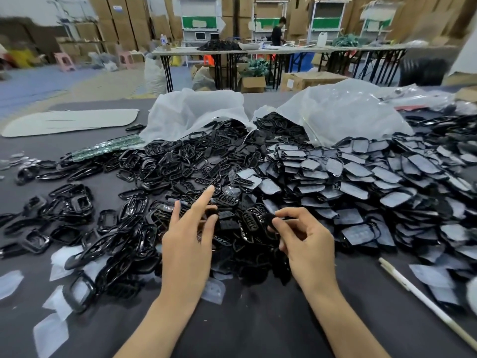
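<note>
A big heap of small black plastic parts covers the dark table (pixel 245 326): hollow frames (pixel 77 202) on the left, slotted button pads (pixel 214 171) in the middle, flat pieces with grey film (pixel 361 177) on the right. My left hand (pixel 188 239) hovers over the heap with its fingers spread and straight, holding nothing. My right hand (pixel 307 241) pinches a small black part (pixel 268 220) between thumb and fingertips, just above the pile.
Two opened clear plastic bags (pixel 343 112) lie behind the heap. A white stick (pixel 426 303) lies at the right front. Loose film scraps (pixel 51 332) lie front left, a grey board (pixel 72 122) back left. Far tables, cartons and a person (pixel 277 32) stand behind.
</note>
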Demonstrator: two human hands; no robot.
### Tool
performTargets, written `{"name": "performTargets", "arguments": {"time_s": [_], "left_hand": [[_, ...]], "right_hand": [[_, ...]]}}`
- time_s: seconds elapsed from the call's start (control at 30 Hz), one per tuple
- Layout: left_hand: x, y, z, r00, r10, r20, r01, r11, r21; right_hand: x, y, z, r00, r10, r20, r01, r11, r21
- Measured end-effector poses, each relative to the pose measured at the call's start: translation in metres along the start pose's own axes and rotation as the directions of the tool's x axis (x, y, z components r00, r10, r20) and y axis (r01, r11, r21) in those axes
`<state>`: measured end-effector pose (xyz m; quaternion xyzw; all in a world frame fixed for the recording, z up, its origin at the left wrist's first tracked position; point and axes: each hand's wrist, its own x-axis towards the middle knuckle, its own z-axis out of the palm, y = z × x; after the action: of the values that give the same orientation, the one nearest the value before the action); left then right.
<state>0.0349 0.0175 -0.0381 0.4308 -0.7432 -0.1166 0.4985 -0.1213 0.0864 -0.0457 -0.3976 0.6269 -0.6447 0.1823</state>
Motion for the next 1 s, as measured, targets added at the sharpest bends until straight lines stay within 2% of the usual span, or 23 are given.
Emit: {"name": "performTargets", "arguments": {"time_s": [0.17, 0.27, 0.37, 0.47, 0.57, 0.77, 0.87, 1.0], "left_hand": [[0.007, -0.017, -0.005, 0.999, 0.024, -0.043, -0.012, 0.968, 0.252], [0.015, -0.027, -0.012, 0.994, -0.078, -0.082, 0.101, 0.941, 0.324], [0.023, -0.038, -0.022, 0.975, -0.221, -0.020, 0.216, 0.924, 0.315], [0.025, -0.042, -0.026, 0.943, -0.321, 0.085, 0.287, 0.918, 0.274], [0.025, -0.046, -0.026, 0.956, -0.268, 0.122, 0.226, 0.933, 0.280], [0.031, -0.047, -0.033, 0.980, -0.194, -0.033, 0.197, 0.974, 0.113], [0.034, -0.048, -0.036, 0.964, -0.218, -0.151, 0.217, 0.976, -0.023], [0.035, -0.050, -0.036, 0.941, -0.205, -0.270, 0.174, 0.976, -0.135]], "right_hand": [[-0.001, 0.000, 0.000, 0.999, -0.054, 0.009, 0.054, 0.999, 0.009], [-0.001, 0.003, 0.001, 0.998, -0.063, 0.007, 0.063, 0.998, -0.016], [-0.003, 0.002, 0.004, 0.986, -0.167, 0.025, 0.169, 0.971, -0.172], [-0.007, 0.001, 0.007, 0.959, -0.266, 0.099, 0.283, 0.913, -0.294], [-0.008, 0.004, 0.009, 0.950, -0.281, 0.139, 0.311, 0.892, -0.328], [-0.004, 0.005, 0.006, 0.970, -0.232, 0.071, 0.243, 0.928, -0.284], [-0.004, 0.003, 0.005, 0.978, -0.202, 0.047, 0.207, 0.943, -0.261], [-0.005, 0.004, 0.003, 0.986, -0.165, -0.001, 0.162, 0.968, -0.194]]}}
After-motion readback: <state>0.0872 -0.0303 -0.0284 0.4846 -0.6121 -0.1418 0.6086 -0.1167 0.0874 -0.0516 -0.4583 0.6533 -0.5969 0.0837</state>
